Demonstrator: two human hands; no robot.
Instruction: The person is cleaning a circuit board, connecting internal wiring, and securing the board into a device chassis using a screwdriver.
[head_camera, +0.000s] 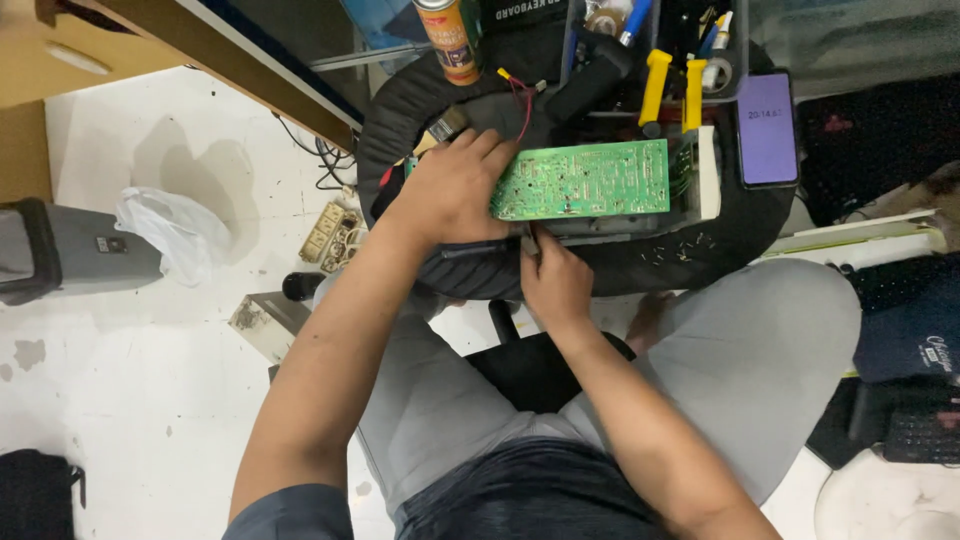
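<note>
Left hand (450, 190) presses the green circuit board's (585, 180) left end — right hand's (555, 280) grip pinches a thin tool (533, 240) below it.

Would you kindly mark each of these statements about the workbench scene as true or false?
1. The left hand rests on the left end of the green circuit board. True.
2. The right hand is on the phone. False: it is at the board's near edge, pinching a thin tool; the phone lies untouched to the right.
3. The circuit board is red. False: it is green.
4. A spray can stands beyond the board. True.
5. A paintbrush lies just by the left hand. True.
6. The phone's screen is dark. False: it is lit purple.
</note>
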